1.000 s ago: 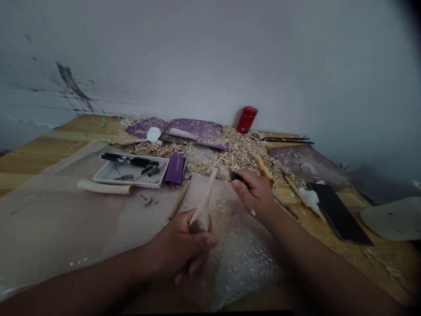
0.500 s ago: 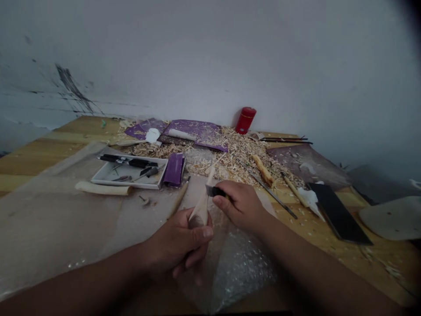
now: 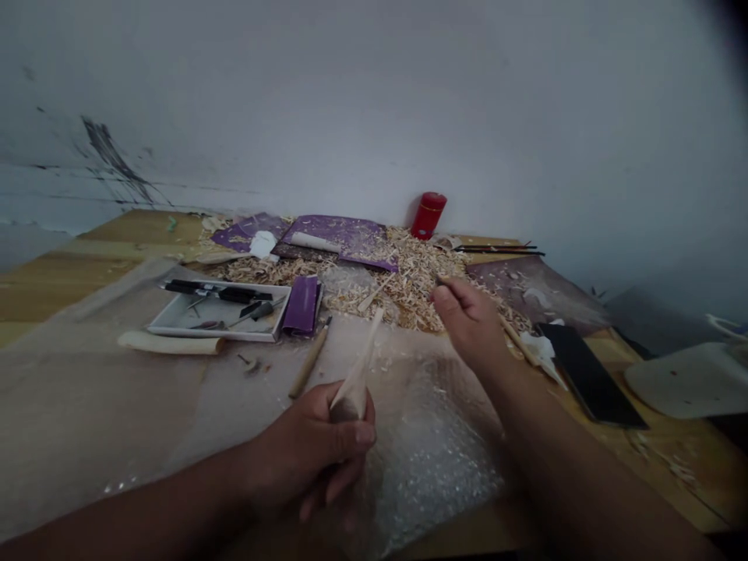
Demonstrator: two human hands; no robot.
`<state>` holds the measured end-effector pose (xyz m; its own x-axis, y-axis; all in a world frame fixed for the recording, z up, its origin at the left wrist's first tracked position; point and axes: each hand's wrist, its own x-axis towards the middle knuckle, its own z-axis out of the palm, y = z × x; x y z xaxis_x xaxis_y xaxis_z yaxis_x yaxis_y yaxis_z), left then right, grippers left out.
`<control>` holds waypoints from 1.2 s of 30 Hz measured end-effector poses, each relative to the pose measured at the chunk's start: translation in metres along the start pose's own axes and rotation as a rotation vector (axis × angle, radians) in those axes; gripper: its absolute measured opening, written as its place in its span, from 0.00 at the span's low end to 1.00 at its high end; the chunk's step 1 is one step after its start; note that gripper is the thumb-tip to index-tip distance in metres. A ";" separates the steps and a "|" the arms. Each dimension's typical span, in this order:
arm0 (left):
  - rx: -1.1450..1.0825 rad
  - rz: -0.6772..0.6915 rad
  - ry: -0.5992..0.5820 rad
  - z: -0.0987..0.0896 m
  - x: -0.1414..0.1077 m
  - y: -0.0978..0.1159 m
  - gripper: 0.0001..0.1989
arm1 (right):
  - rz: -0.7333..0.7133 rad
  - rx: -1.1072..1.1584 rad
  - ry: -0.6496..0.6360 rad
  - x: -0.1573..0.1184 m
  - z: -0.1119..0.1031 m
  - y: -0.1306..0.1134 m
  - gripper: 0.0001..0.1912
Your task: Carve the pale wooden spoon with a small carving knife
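My left hand [image 3: 327, 448] is closed around the bowl of a pale wooden spoon [image 3: 352, 389], its narrow handle pointing up and away from me. Fingers hide part of the bowl. Off to the right, my right hand [image 3: 471, 319] is closed above the wood shavings [image 3: 412, 269], apart from the spoon. A small dark end shows at its fingertips, apparently the small black tool; the rest of that is covered by the hand. Left of the spoon lies a wooden-handled tool [image 3: 311, 358] with a dark tip.
A white tray [image 3: 213, 336] holds several dark tools, with a purple packet [image 3: 302, 305] beside it and a curved pale wood piece [image 3: 169, 343] in front. A red canister [image 3: 428, 216] stands by the wall. At right lies a black slab [image 3: 590, 374]. Clear plastic sheeting [image 3: 432, 460] covers the near table.
My right hand has lifted away from the spoon's neck, moving right and farther from me, over the shavings. The left hand still holds the spoon. The view has shifted slightly.
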<state>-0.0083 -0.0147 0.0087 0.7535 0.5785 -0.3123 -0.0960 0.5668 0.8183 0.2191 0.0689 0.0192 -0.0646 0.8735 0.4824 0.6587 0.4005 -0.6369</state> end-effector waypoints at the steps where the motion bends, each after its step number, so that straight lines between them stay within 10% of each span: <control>1: -0.005 0.010 0.002 -0.002 0.001 0.000 0.09 | -0.020 -0.018 -0.026 -0.003 0.002 -0.005 0.14; 16: 0.044 0.143 0.299 -0.005 0.010 0.005 0.04 | -0.340 -0.257 -0.588 -0.034 0.024 -0.054 0.20; 26: 0.233 0.133 0.377 0.001 0.008 0.007 0.03 | -0.364 -0.326 -0.570 -0.036 0.029 -0.056 0.21; 36: 0.038 0.096 0.203 0.001 0.008 0.002 0.02 | -0.330 -0.473 -0.362 -0.028 0.025 -0.044 0.20</control>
<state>-0.0025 -0.0095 0.0083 0.5952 0.7373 -0.3195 -0.1333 0.4827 0.8656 0.1731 0.0342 0.0188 -0.5109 0.7971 0.3219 0.8131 0.5696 -0.1199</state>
